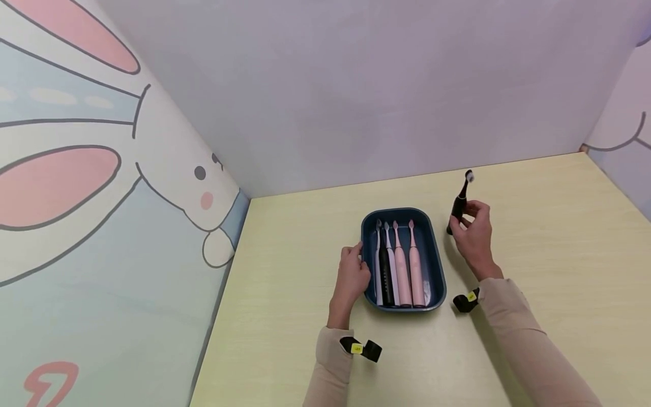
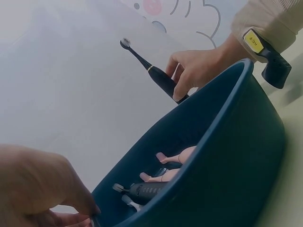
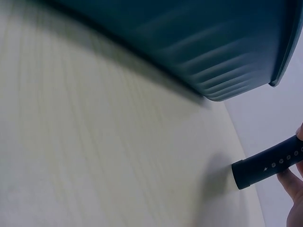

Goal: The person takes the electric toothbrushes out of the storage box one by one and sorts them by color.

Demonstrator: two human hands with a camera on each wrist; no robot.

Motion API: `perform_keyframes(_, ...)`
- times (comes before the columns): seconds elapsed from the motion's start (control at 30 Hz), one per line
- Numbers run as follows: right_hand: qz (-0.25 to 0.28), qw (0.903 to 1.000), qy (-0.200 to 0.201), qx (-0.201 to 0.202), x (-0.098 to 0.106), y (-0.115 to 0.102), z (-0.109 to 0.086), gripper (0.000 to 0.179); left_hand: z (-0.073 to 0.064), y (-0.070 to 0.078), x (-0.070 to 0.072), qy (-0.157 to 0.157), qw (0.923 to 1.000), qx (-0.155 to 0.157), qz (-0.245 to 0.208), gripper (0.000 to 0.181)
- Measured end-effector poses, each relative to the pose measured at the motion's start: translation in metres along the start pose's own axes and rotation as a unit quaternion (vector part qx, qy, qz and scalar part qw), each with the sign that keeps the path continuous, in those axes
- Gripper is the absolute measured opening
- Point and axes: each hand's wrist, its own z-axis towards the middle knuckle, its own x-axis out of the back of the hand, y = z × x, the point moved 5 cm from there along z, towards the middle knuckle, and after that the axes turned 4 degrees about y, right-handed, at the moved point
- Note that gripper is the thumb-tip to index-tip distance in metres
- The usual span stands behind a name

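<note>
Item one: a black electric toothbrush (image 1: pixel 459 204), brush head up and handle tilted, which we find in the right hand (image 1: pixel 474 232), just right of a blue tray (image 1: pixel 434 263). We record thumb and fingers pinching its handle, with its lower end jutting below the grip.

Item two: the left hand (image 1: pixel 351 275), fingers bent, gripping the tray's left rim. Both forearms, in beige sleeves (image 1: pixel 524 328), reach forward from the near side, one on either side of the tray.

Tray contents, left to right: a pale toothbrush (image 1: pixel 378 277), a second black toothbrush (image 1: pixel 386 271), another pale one, two pink toothbrushes (image 1: pixel 416 271), side by side, heads toward the far end. We note tray floor showing between the rightmost brush and the right wall.

Surroundings: pale tabletop (image 1: pixel 274 282) extends on both sides; its far edge meets a plain wall (image 1: pixel 356 102) beyond the tray.
</note>
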Motion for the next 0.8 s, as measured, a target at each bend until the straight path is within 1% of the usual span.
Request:
perform_keyframes(0.13,0.003,1.0000,0.004,0.005,0.0004,-0.0001,-0.0014,0.046,0.0003,0.0001,0.0002,0.000,1.0000,0.000,-0.002,0.049)
perform_keyframes(0.4,-0.003,1.0000,-0.004,0.006,0.0003,0.0010,-0.0024,0.045,0.0003,-0.0004,-0.0007,0.003,1.0000,-0.006,-0.001,0.048)
perform_keyframes(0.6,-0.005,0.9999,0.001,0.012,-0.0005,0.0031,-0.0020,0.043,0.0011,-0.0007,-0.0019,0.002,1.0000,-0.001,0.005,0.048)
perform_keyframes(0.8,-0.006,0.9998,0.003,0.018,-0.0007,0.0054,-0.0021,0.048,0.0005,-0.0004,-0.0025,0.001,1.0000,0.000,0.009,0.049)
